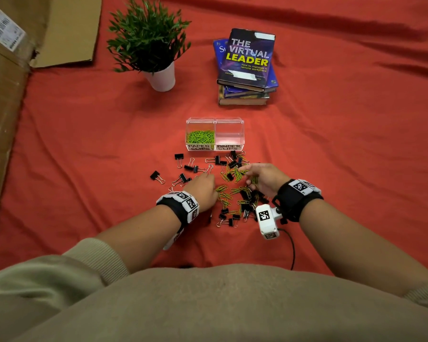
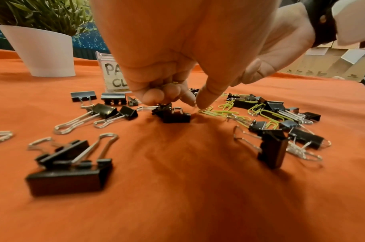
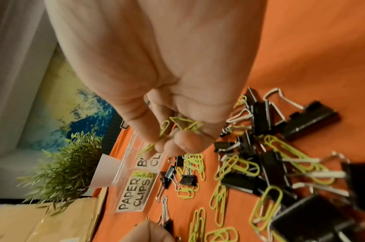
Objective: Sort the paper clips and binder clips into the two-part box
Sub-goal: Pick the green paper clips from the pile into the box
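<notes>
The clear two-part box (image 1: 241, 124) stands on the red cloth. Its left part, labelled PAPER CLIPS, holds green paper clips (image 1: 200, 137); the right part, labelled BINDER CLIPS, looks empty. In front of it lies a mixed pile of green paper clips (image 1: 235, 174) and black binder clips (image 1: 246, 196). My left hand (image 1: 209, 185) is down at the pile's left edge; its thumb and forefinger pinch a green paper clip (image 2: 207, 110) lying on the cloth. My right hand (image 1: 251, 175) hovers over the pile and grips several green paper clips (image 3: 184, 123) in its curled fingers.
Loose binder clips (image 1: 181, 157) are scattered left of the pile. A potted plant (image 1: 156, 45) and a stack of books (image 1: 247, 70) stand behind the box. Flattened cardboard (image 1: 5, 95) lies along the left edge. A cable (image 1: 292, 250) trails from the right wrist camera.
</notes>
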The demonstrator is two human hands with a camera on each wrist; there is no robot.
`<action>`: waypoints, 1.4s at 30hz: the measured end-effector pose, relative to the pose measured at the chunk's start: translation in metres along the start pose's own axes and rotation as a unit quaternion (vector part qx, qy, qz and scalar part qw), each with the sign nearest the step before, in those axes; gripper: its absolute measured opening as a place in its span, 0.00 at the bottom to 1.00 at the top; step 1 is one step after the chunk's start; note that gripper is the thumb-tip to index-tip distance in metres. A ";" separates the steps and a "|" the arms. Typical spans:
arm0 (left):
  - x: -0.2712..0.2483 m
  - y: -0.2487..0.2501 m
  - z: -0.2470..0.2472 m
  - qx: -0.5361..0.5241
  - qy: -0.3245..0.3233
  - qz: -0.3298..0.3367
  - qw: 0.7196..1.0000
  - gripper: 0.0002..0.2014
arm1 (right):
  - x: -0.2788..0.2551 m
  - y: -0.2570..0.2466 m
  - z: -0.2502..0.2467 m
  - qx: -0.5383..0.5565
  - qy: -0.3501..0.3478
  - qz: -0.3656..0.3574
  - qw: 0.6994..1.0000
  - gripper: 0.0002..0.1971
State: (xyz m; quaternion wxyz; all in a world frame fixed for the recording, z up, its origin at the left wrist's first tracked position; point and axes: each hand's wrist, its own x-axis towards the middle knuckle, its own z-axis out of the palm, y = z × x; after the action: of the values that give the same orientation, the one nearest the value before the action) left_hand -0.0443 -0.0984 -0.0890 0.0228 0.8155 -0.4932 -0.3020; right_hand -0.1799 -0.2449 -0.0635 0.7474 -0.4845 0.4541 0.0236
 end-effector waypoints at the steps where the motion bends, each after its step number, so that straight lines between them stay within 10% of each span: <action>1: -0.001 -0.001 0.000 0.007 0.002 -0.006 1.000 0.15 | 0.000 0.000 0.003 0.020 -0.003 0.010 1.000 0.09; 6: -0.001 0.007 0.006 0.051 0.039 -0.035 0.997 0.24 | 0.004 0.005 0.017 -0.183 -0.007 0.002 0.983 0.08; 15: -0.001 0.022 0.011 0.136 0.024 -0.008 0.990 0.13 | 0.006 0.020 0.032 -0.608 0.015 -0.130 0.783 0.16; 20: -0.004 0.023 0.005 0.191 0.002 0.034 0.981 0.14 | 0.008 0.031 0.035 -0.650 0.011 -0.169 0.741 0.19; 31: 0.004 0.010 -0.024 0.016 0.015 0.053 0.998 0.10 | 0.006 0.039 0.036 -0.644 0.010 -0.141 0.752 0.12; 38: 0.056 -0.014 -0.092 -0.016 0.100 0.016 0.995 0.09 | 0.006 -0.003 0.034 -0.387 0.019 -0.068 0.920 0.08; 42: 0.082 -0.027 -0.104 0.071 0.072 0.033 0.994 0.13 | 0.012 -0.040 0.037 -0.254 0.011 -0.052 0.966 0.05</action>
State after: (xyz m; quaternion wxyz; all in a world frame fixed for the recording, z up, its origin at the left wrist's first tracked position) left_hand 0.0578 -0.1788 -0.0520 0.0103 0.8177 -0.5374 -0.2060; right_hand -0.1300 -0.2436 -0.0391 0.5946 -0.6818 0.4155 0.0942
